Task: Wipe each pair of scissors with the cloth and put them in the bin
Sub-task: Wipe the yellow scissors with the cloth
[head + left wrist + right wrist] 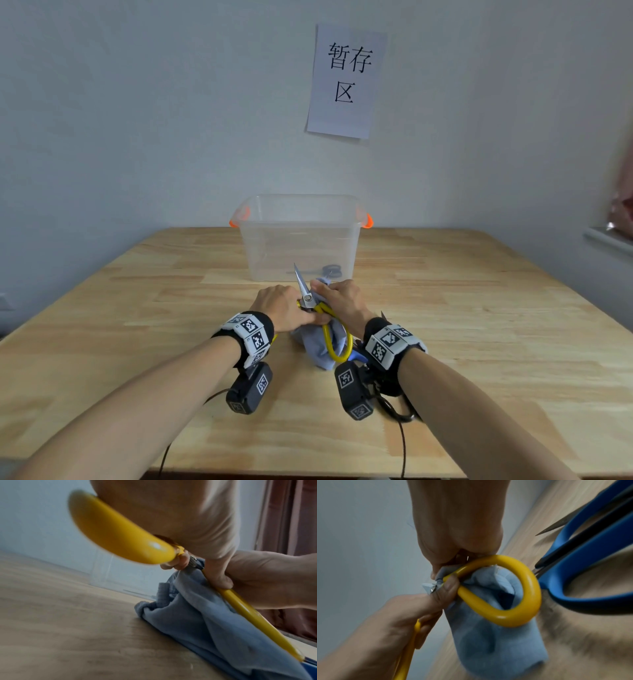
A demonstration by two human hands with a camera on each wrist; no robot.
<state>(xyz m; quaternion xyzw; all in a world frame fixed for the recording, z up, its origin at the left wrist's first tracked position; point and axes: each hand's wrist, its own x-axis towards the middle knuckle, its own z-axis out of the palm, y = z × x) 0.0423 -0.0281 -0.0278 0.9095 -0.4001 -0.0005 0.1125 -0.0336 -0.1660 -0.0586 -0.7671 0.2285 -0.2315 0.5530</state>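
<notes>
My left hand (281, 310) grips the yellow-handled scissors (308, 298) near the pivot, blades pointing up and away toward the bin. Their yellow loops (518, 599) hang down toward me over the blue cloth (320, 349). My right hand (339, 301) holds the cloth (197, 615) bunched against the scissors beside the blades. A blue-handled pair of scissors (583, 563) lies on the table under my right wrist, partly hidden in the head view. A clear bin (299, 236) with orange latches stands just behind my hands, with a dark pair of scissors (329, 269) on its floor.
The wooden table (479, 325) stretches wide to both sides. A wall with a paper sign (346, 80) rises right behind the bin. A ledge (609, 238) sits at the far right.
</notes>
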